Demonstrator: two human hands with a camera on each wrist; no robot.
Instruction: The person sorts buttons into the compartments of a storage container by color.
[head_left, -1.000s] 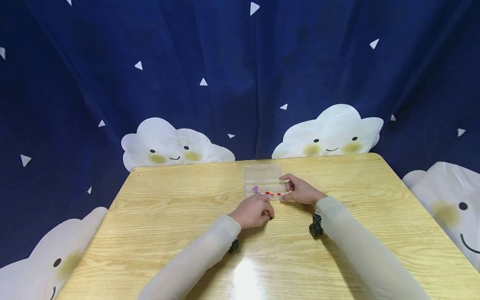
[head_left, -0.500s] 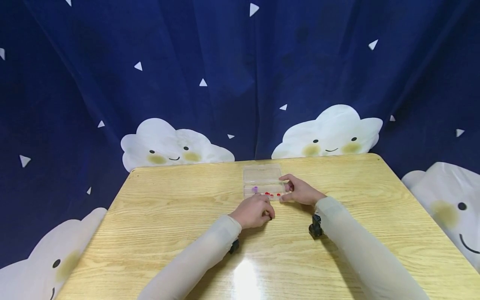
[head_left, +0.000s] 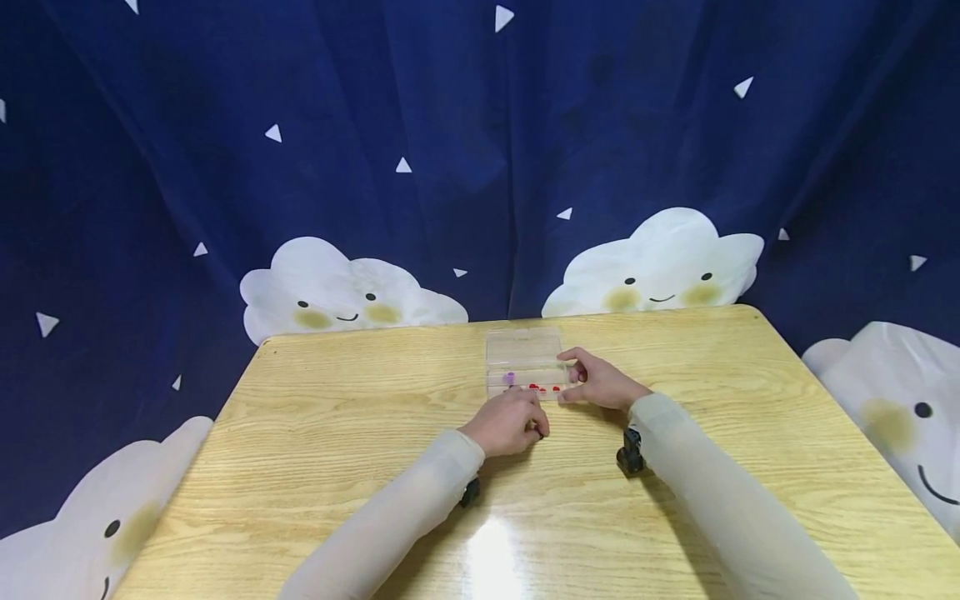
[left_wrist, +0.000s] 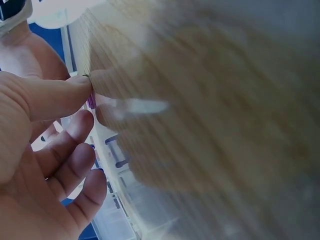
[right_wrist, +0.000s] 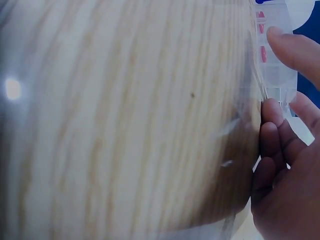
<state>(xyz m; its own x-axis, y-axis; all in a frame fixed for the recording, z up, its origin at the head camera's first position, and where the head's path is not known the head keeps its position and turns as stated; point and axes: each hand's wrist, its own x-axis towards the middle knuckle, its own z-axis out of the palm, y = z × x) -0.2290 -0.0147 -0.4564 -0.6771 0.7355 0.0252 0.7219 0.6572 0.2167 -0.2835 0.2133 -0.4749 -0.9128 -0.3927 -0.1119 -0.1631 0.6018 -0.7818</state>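
Note:
A clear plastic box (head_left: 523, 345) lies on the table with its lid folded back, divided into compartments. Red pieces (head_left: 556, 389) and a purple piece (head_left: 509, 378) are in its front row. My right hand (head_left: 600, 382) grips the box's right end, thumb at the near side and a finger by the hinge; the right wrist view shows its other fingers curled against the end wall. Just in front of the box, my left hand (head_left: 507, 422) is low over the table. Its thumb and forefinger pinch a small dark purple piece (left_wrist: 91, 101), mostly hidden by the fingertips.
The wooden table (head_left: 360, 400) extends around both hands. A dark blue curtain (head_left: 480, 150) with white clouds hangs along its far edge. A small black camera (head_left: 631, 454) sits under the right wrist.
Both hands stay nearly in place, and the box has not moved. The left fingertips shift very slightly around the small dark piece.

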